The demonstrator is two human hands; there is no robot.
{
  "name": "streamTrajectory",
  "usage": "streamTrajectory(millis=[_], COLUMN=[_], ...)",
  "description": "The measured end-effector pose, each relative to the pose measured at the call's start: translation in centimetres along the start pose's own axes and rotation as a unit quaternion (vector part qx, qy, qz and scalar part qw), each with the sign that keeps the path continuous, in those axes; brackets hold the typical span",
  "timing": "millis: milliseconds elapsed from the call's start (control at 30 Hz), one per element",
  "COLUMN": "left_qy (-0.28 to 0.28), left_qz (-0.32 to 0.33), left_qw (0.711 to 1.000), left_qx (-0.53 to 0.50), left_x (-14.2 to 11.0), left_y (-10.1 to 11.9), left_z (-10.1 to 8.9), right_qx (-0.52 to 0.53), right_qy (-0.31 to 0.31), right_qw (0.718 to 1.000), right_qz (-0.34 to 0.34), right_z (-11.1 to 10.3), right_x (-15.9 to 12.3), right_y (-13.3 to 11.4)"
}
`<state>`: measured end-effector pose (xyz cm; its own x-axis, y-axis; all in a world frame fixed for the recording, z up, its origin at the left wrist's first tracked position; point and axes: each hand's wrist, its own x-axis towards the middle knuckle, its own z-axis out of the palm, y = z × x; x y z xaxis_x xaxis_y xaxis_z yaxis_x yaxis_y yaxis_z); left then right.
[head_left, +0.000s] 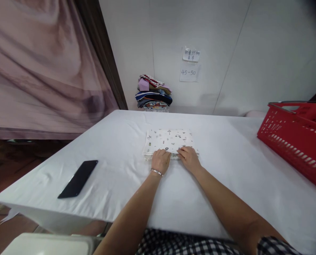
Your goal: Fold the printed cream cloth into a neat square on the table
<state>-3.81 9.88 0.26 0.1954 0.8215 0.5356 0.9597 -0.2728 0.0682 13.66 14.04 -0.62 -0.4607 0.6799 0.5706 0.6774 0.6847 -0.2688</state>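
A white folded cloth with small dark plant-like prints lies flat on the white-covered table, its layers showing along the near edge. At the left part of that near edge, my left hand, with a silvery bracelet on its wrist, has its fingers curled over the fabric. My right hand pinches the same edge a little further right. The fingertips of both hands are partly hidden against the cloth.
A black phone-like slab lies at the table's left. The red plastic basket stands at the right edge. Behind the table is a stack of folded fabrics by the wall, where paper notes hang. A pink curtain drapes at left.
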Motion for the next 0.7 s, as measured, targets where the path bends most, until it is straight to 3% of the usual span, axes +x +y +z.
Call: streamTrajectory(millis=[200, 367, 500, 700], left_qy=[-0.01, 0.022, 0.056, 0.044], left_qz=[-0.02, -0.064, -0.078, -0.092], left_qw=[1.0, 0.997, 0.995, 0.994], left_qx=[-0.011, -0.022, -0.024, -0.025], left_x=[-0.1, -0.3, -0.6, -1.0], left_y=[0.1, -0.2, -1.2, -2.8], left_z=[0.0, -0.2, -0.3, -0.3], right_qx=[0.012, 0.007, 0.005, 0.01], right_qy=[0.0, 0.006, 0.006, -0.003], right_qw=[1.0, 1.0, 1.0, 1.0], right_qz=[0.0, -0.008, -0.008, -0.002], right_z=[0.3, 0.5, 0.5, 0.3], right_x=[-0.2, -0.2, -0.3, -0.3], right_y=[0.5, 0.7, 0.7, 0.6])
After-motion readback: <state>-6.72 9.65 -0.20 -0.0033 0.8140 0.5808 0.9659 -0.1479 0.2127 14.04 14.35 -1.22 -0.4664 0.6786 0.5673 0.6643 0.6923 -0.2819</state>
